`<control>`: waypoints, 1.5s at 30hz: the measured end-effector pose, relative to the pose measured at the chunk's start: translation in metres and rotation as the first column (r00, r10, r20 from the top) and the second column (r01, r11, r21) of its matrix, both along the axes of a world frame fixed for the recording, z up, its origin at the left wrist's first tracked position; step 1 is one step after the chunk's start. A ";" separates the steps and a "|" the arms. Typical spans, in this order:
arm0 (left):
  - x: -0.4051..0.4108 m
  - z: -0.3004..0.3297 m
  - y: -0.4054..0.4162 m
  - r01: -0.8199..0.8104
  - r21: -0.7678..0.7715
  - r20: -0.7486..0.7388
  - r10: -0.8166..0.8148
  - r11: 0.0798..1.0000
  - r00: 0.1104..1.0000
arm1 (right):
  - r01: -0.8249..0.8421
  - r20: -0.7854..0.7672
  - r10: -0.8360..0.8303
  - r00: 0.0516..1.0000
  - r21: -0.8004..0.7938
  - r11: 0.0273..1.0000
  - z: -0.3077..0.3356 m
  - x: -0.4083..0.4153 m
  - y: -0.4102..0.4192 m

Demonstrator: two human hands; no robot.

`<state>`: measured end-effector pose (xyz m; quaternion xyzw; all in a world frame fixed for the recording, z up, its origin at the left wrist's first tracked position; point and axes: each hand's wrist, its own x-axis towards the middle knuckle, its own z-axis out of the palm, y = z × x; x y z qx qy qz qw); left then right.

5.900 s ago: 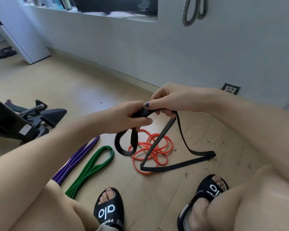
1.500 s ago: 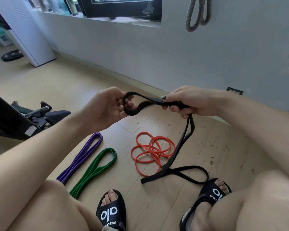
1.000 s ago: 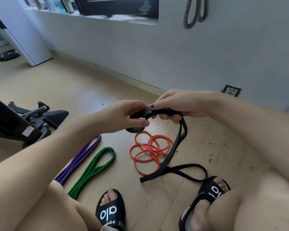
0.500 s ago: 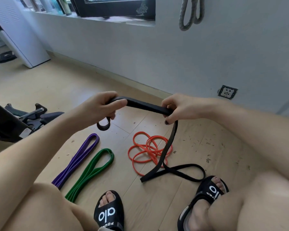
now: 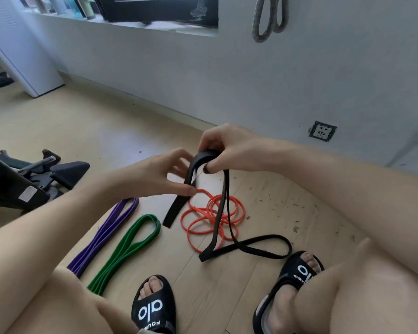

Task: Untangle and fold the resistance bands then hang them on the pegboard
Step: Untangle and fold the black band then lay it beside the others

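Observation:
I hold a black resistance band (image 5: 221, 227) above the wooden floor. My right hand (image 5: 229, 148) pinches a bend of it at the top. My left hand (image 5: 155, 175) pinches the folded end that hangs down to the left, its other fingers spread. The rest of the black band drops to the floor and loops in front of my right foot. Under it lies a tangled orange band (image 5: 210, 218). A green band (image 5: 128, 249) and a purple band (image 5: 104, 235) lie folded side by side on the left.
A grey band (image 5: 268, 18) hangs on the wall at the top. A wall socket (image 5: 322, 131) sits low on the right. Black exercise equipment (image 5: 34, 174) stands at the left, a white cabinet (image 5: 22, 49) beyond it. My sandalled feet (image 5: 155, 307) are at the bottom.
My hands, spread apart half a second ago with the band stretched between them, have come together. The band now bends over at my right hand and its end hangs from my left.

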<state>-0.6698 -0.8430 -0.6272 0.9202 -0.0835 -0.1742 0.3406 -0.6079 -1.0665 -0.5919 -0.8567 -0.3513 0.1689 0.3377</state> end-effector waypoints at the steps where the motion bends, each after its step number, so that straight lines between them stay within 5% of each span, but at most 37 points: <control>1: 0.000 0.003 -0.005 0.004 -0.037 0.028 -0.003 0.999 1.000 | -0.011 -0.011 0.011 1.000 0.005 1.000 0.001 -0.002 0.002; 4: 0.002 0.004 -0.015 0.041 -0.165 0.099 -0.024 0.985 0.995 | -0.009 -0.019 0.009 1.000 0.005 1.000 0.000 -0.006 0.007; 11: 0.006 0.012 -0.017 0.010 -0.061 0.147 -0.001 0.998 0.989 | 0.010 0.007 -0.010 1.000 -0.111 0.994 -0.004 0.003 -0.004; 16: 0.002 0.026 -0.022 -0.004 -0.143 0.190 0.031 0.990 0.981 | 0.015 0.010 -0.013 1.000 -0.184 0.983 -0.017 0.012 -0.013; 23: -0.008 0.035 0.016 -0.241 -0.515 0.087 0.330 0.823 0.940 | 0.056 0.081 -0.020 0.996 -0.472 0.880 -0.044 0.030 -0.047; 27: -0.017 0.013 0.057 -0.168 -0.016 -0.046 0.167 0.986 0.985 | 0.145 0.091 -0.119 0.989 -0.381 0.913 -0.037 0.035 -0.059; 30: -0.013 -0.014 0.071 -0.068 0.304 -0.215 0.138 0.950 0.967 | 0.182 0.051 -0.175 0.983 -0.216 0.959 -0.024 0.032 -0.050; 34: -0.003 -0.029 0.061 0.033 0.478 -0.230 0.089 0.878 0.969 | 0.171 0.015 -0.170 0.985 -0.041 0.984 -0.005 0.022 -0.031; 36: 0.000 -0.029 0.049 0.014 0.385 -0.188 0.064 0.923 0.980 | 0.153 0.009 -0.153 0.988 0.016 0.988 0.002 0.015 -0.023; 41: 0.001 -0.011 0.008 -0.063 -0.126 0.024 0.066 0.990 0.997 | 0.091 0.051 -0.092 0.994 0.027 0.995 0.006 0.001 -0.004; 45: 0.006 -0.003 -0.010 -0.028 -0.260 0.115 0.060 0.965 0.992 | 0.086 0.077 -0.089 0.993 0.043 0.995 0.005 -0.002 0.006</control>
